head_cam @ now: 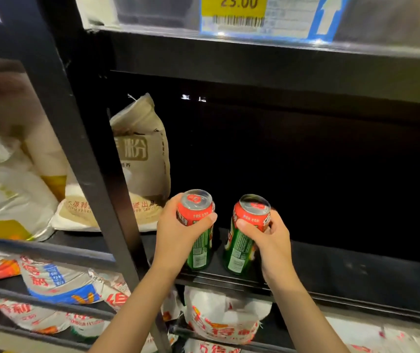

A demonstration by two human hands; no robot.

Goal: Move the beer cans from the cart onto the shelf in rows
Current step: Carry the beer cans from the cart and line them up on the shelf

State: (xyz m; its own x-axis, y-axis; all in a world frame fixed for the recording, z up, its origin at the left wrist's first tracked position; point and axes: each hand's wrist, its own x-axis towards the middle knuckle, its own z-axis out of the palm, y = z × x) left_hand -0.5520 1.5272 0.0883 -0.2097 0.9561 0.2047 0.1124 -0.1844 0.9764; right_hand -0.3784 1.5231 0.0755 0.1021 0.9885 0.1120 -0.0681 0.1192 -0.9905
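Two beer cans, red at the top and green below, are at the front edge of a dark shelf (356, 271). My left hand (175, 235) grips the left can (198, 225) around its upper half. My right hand (272, 243) grips the right can (244, 235), which tilts slightly to the right. The bottoms of both cans are at the shelf's front lip; whether they rest on it I cannot tell. The two cans are a short gap apart. No cart is in view.
A black upright post (81, 154) stands just left of my left hand. A beige flour sack (142, 154) leans at the shelf's left end. White printed sacks (221, 322) fill the shelf below. A yellow price tag (234, 6) hangs on the shelf above.
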